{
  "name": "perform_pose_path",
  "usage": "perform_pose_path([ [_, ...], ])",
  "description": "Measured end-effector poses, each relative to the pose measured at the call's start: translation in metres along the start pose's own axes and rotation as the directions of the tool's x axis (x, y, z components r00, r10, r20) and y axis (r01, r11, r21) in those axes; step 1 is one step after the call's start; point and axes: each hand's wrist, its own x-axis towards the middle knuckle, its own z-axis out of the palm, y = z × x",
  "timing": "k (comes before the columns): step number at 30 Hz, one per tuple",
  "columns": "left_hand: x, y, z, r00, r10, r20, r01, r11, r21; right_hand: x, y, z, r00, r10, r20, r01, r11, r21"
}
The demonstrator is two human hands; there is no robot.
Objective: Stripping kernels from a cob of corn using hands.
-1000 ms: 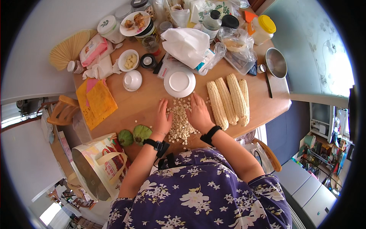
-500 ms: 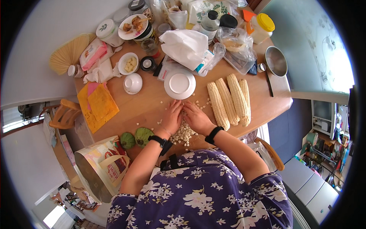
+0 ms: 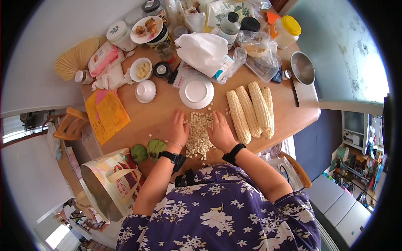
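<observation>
A heap of pale corn kernels (image 3: 199, 131) lies on the wooden table in front of me. Along its left side rests my left hand (image 3: 179, 131), fingers stretched out and the inner edge touching the kernels. On the heap's right side, my right hand (image 3: 220, 133) is likewise extended, with its thumb against the kernels. Neither hand holds anything. To the right lie several whole white corn cobs (image 3: 250, 111) side by side. An upturned white plate (image 3: 197, 93) sits just beyond the heap, with a few loose kernels near its rim.
Two green squashes (image 3: 156, 147) and a shopping bag (image 3: 109, 180) are at the near left. Orange cloths (image 3: 109, 115) lie farther left. Behind are an upturned bowl (image 3: 145, 91), a bowl of cloves (image 3: 141, 70) and tissues (image 3: 203, 52). A knife (image 3: 295, 93) and metal bowl (image 3: 302, 68) stand right.
My hands were close together over the far part of the kernels. Now they have moved apart, left and right, leaving the gathered heap in view between them.
</observation>
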Motion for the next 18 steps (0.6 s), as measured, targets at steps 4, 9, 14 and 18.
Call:
perform_pose_path([
  [4,-0.021,0.036,-0.014,0.972,0.174,0.157,-0.153,0.979,-0.134,0.006,0.005,-0.008,0.992,-0.097,-0.077,0.095,0.995,-0.024],
  [9,-0.029,0.031,-0.043,0.998,-0.059,-0.002,0.059,0.998,0.03,0.04,0.011,-0.003,0.985,-0.112,-0.129,0.094,0.986,-0.135],
  [14,-0.025,0.001,-0.074,0.954,-0.264,-0.144,0.3,0.797,0.525,0.024,-0.006,0.015,0.97,-0.243,-0.006,0.242,0.968,-0.067],
  [18,-0.014,-0.011,-0.076,0.796,-0.599,-0.087,0.509,0.583,0.633,0.004,-0.014,0.01,0.923,-0.373,0.095,0.373,0.928,0.015],
])
